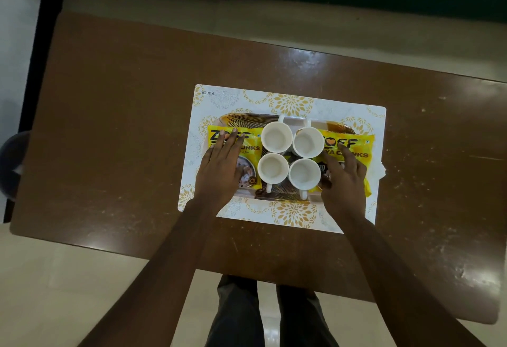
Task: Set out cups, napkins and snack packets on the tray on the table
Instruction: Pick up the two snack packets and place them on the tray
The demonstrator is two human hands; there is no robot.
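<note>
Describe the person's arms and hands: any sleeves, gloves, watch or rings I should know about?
The left arm and right arm are bare as far up as the view shows, with no sleeves in sight. The left hand and right hand wear no gloves. No watch or band shows at either wrist, and no rings show on the fingers.

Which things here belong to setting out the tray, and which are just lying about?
Job: tray, four white cups, left snack packet under the left hand, right snack packet under the right hand, white napkin at the tray's right end.
Lying about: patterned placemat, brown table, dark round thing at the left edge.
</note>
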